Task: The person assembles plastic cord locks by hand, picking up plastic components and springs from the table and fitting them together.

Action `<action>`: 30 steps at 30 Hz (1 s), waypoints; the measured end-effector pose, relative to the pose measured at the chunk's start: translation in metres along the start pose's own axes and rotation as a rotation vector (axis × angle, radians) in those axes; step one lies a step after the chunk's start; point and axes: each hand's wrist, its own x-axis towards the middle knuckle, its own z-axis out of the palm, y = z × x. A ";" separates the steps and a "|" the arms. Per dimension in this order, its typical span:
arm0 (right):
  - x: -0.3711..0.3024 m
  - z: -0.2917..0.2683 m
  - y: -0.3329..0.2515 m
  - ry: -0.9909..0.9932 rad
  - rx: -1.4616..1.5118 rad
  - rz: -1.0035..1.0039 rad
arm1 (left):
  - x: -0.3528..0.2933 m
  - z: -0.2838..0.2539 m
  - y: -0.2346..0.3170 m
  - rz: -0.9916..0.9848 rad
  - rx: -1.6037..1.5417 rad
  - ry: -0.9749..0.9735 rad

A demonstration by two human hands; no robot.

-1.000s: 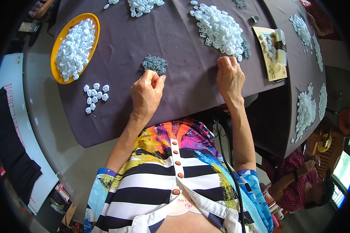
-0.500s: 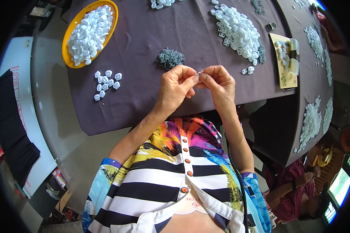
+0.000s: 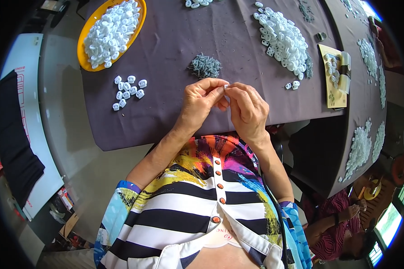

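Observation:
My left hand [image 3: 196, 102] pinches a small white plastic piece [image 3: 226, 86] between thumb and fingertips, just over the front of the table. Meeting it there, my right hand [image 3: 248, 110] has its fingers bent together at the same piece; whatever they grip is hidden. Just beyond my hands lies a small heap of grey metal screws or pins [image 3: 205, 66]. To the left sits a loose group of white oval plastic pieces [image 3: 127, 91], each with slots or holes.
A yellow oval tray [image 3: 81, 56] heaped with white pieces stands at the far left. A large white pile [image 3: 285, 42] lies at the far right, near a cream card [image 3: 331, 97] with clear packs on it. Another person's arm [image 3: 341, 216] shows at the lower right.
My right hand has turned over, its fingers curling in toward the left fingertips. The table's contents have shifted slightly in view. My left hand keeps its pinch.

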 end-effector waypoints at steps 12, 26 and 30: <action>-0.006 0.004 0.005 -0.028 0.368 0.252 | -0.003 -0.003 0.001 -0.083 -0.231 0.008; -0.010 0.007 0.003 -0.044 0.747 0.635 | -0.008 -0.004 0.002 -0.048 0.091 0.043; -0.011 0.009 0.006 -0.037 0.742 0.652 | -0.009 -0.001 0.002 -0.016 0.187 0.054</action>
